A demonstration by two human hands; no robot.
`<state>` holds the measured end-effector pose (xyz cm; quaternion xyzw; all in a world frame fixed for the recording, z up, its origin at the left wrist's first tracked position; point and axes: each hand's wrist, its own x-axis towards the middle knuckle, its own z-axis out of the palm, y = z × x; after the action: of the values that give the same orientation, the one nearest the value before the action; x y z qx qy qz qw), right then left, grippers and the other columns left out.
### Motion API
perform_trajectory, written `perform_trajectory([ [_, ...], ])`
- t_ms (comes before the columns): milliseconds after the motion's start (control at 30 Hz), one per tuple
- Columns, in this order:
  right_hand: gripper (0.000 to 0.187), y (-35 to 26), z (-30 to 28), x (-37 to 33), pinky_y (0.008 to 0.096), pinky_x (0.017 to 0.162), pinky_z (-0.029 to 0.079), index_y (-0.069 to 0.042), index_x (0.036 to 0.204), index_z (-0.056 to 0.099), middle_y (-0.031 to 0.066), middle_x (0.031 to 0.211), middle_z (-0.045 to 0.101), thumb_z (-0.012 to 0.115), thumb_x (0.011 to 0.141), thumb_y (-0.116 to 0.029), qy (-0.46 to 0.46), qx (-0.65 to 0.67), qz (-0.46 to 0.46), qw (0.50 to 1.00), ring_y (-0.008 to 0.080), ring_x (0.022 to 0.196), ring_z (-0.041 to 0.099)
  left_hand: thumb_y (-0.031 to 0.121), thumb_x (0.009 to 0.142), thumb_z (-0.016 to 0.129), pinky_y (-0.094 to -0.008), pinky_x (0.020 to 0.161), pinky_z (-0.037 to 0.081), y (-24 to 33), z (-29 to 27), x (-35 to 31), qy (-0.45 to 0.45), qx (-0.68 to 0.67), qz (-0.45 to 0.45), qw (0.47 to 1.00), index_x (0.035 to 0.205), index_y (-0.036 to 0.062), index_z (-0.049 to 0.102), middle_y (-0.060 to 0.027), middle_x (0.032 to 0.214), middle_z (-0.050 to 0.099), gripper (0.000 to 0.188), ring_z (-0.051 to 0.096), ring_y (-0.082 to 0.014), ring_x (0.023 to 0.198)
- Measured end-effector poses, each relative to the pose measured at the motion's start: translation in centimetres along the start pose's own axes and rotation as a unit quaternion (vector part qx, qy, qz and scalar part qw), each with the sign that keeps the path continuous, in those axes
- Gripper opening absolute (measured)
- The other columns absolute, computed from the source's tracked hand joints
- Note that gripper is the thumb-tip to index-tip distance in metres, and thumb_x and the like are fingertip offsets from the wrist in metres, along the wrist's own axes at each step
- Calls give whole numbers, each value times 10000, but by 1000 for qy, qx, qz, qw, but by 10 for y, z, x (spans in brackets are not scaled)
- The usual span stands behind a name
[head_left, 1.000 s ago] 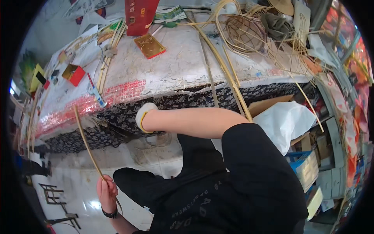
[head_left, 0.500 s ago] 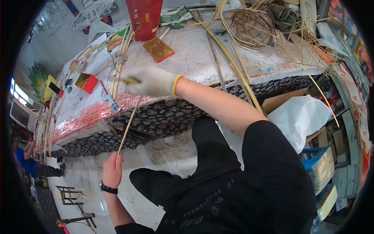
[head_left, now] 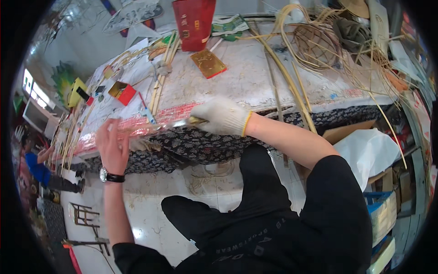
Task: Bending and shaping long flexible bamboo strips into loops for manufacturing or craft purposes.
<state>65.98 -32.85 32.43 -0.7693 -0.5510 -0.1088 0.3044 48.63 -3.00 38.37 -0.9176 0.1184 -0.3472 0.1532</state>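
My right hand point(head_left: 223, 116), in a white knitted glove with a yellow cuff, grips a knife point(head_left: 181, 123) over the table's near edge. Its metal blade points left out of my fist and is a little blurred. My left hand point(head_left: 112, 146) is bare, with a black-strapped watch at the wrist, and is raised level with the glove. A thin bamboo strip point(head_left: 140, 130) runs from its fingers toward the blade. Motion smears this hand, and how the strip lies in the fingers is hard to make out.
On the white-covered table point(head_left: 246, 86) lie bamboo strips point(head_left: 160, 86), a gold-and-red box point(head_left: 208, 63), an open red box point(head_left: 123, 93) and a woven basket point(head_left: 317, 45). A red bag point(head_left: 194, 25) stands behind. A white plastic bag point(head_left: 365, 153) is at right. Another person point(head_left: 39, 164) is far left.
My left hand has risen and moved left, its fingers now higher. The gloved hand has come down and nearer with the knife. The bamboo strip has swung from steep to nearly level.
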Motion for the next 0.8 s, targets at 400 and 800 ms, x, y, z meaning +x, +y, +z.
perform_trajectory([
  [400,173,-26,43,1,377,685,523,-32,989,658,183,779,653,680,903,-181,131,119,132,975,290,721,671,313,1074,466,-348,940,481,127,122,-93,165,-809,-466,319,1276,33,590,-105,1316,630,367,612,-204,1147],
  [800,187,-56,48,-10,345,681,518,8,1022,630,120,786,661,698,902,-119,119,152,146,970,159,727,635,329,1086,382,-392,1126,369,131,55,-38,173,-897,-332,237,1488,23,403,-147,1507,473,506,466,-255,1371],
])
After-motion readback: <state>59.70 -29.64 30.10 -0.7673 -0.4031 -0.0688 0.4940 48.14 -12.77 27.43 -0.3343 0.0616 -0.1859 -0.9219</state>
